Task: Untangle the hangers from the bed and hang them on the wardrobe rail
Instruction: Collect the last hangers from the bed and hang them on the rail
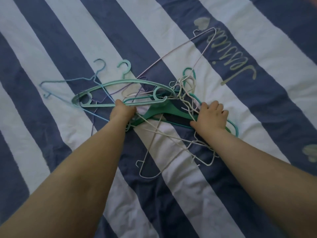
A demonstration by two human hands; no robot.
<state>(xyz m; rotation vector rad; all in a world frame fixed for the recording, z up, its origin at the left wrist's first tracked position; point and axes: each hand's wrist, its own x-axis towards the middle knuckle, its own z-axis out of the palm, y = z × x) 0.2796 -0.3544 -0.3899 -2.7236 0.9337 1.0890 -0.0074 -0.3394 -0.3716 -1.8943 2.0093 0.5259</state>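
Note:
A tangle of several hangers lies on the striped bed. A pale mint plastic hanger [120, 82] lies on top at the left. Beneath it is a darker green plastic hanger [159, 109]. Thin blue [68, 81], lilac [171, 54] and white wire hangers [171, 136] weave through the pile. My left hand [122, 111] grips the lower bar of the mint hanger with curled fingers. My right hand [211, 115] rests on the right side of the tangle, fingers bent into the white wires and the green hanger's arm. No wardrobe rail is in view.
The bed cover [51, 48] has wide navy and white diagonal stripes, with pale script lettering [236, 55] and heart prints at the right. It fills the whole view around the pile.

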